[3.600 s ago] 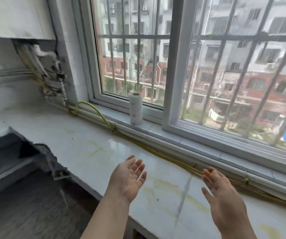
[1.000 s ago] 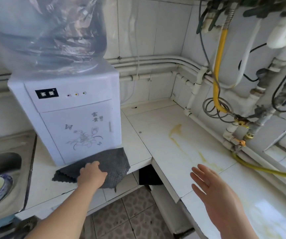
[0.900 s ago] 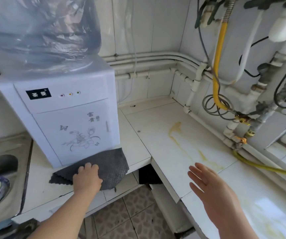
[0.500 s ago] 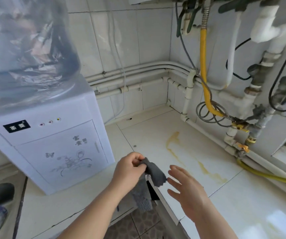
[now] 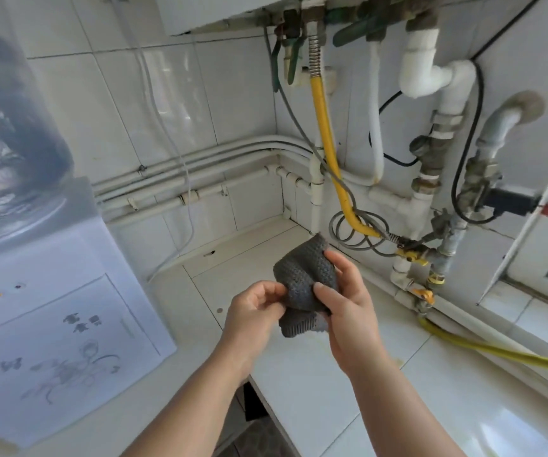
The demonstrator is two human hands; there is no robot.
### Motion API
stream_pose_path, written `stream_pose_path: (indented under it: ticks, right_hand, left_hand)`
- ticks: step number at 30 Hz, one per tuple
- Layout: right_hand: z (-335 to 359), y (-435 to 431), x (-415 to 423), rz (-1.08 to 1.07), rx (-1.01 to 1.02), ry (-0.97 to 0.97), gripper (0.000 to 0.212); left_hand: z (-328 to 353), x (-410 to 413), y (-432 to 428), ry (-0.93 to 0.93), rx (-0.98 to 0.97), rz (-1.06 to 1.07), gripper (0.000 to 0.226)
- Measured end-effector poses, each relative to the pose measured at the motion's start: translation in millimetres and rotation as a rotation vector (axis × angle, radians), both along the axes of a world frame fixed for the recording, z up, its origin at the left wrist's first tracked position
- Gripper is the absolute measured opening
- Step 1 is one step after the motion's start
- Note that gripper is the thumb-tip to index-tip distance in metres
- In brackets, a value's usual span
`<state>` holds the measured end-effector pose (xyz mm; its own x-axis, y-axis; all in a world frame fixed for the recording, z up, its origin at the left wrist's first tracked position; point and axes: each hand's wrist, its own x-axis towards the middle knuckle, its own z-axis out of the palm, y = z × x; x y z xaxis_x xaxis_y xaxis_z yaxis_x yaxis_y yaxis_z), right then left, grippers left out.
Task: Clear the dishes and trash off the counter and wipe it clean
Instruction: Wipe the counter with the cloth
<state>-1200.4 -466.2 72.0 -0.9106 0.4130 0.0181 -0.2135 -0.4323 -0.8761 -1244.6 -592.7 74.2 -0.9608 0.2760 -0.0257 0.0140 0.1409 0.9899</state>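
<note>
A dark grey knitted cloth [image 5: 302, 278] is bunched up in the air above the white tiled counter [image 5: 299, 384], near the corner. My right hand [image 5: 345, 311] grips its right side, thumb on the front and fingers behind. My left hand [image 5: 253, 311] pinches its left edge between thumb and fingertips. The cloth and both hands cover the counter beneath them, so the yellowish stain seen earlier is hidden.
A white water dispenser [image 5: 51, 324] with its bottle [image 5: 12, 143] stands on the counter at the left. Pipes, valves and a yellow gas hose [image 5: 327, 153] run along the wall at the right; the hose [image 5: 497, 351] continues along the counter's back edge. A dark gap [image 5: 256, 404] opens below the counter's front.
My left hand lifted the cloth from in front of the dispenser and carried it right toward the corner. My right hand, open before, has closed on the cloth. The view has tilted up.
</note>
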Motion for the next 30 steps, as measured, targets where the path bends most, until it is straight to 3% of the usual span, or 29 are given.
stream_pose_path:
  ticks: [2, 6, 12, 14, 16, 17, 21, 26, 30]
  right_hand:
    - [-17.3, 1.8, -5.0, 0.022, 0.221, -0.142, 0.046]
    - [-74.2, 10.6, -3.5, 0.109, 0.852, -0.618, 0.054]
    - [-101.6, -6.1, -24.8, 0.112, 1.242, -0.696, 0.057]
    - [-113.1, -19.3, -39.3, 0.145, 1.369, -0.695, 0.069]
    - [-131.6, -35.8, -49.6, 0.206, 1.427, -0.756, 0.097]
    - [-141.9, -44.3, -53.4, 0.227, 1.456, -0.806, 0.101]
    - [-166.7, -68.4, -81.3, 0.27, 1.612, -0.833, 0.064]
    - [-160.8, -64.6, -130.1, 0.309, 1.578, -0.879, 0.095]
    - [-166.6, -61.9, -159.5, 0.246, 1.593, -0.964, 0.094]
  left_hand:
    - [-10.2, -11.7, 0.9, -0.029, -0.097, 0.003, 0.033]
    - [-51.3, -39.6, -10.5, -0.16, -0.349, 0.101, 0.025]
    - [-89.8, -85.5, -31.1, -0.173, -0.471, 0.167, 0.027]
    - [-96.1, -102.8, -36.8, -0.153, -0.518, 0.152, 0.03]
    - [-103.4, -120.5, -43.4, -0.118, -0.583, 0.12, 0.032]
    - [-107.3, -129.5, -47.1, -0.091, -0.623, 0.106, 0.033]
    - [-121.0, -166.8, -63.6, -0.004, -0.821, 0.104, 0.036]
    - [-139.8, -208.0, -70.1, 0.02, -0.921, 0.13, 0.041]
    - [-154.3, -234.3, -56.0, 0.058, -0.881, 0.158, 0.041]
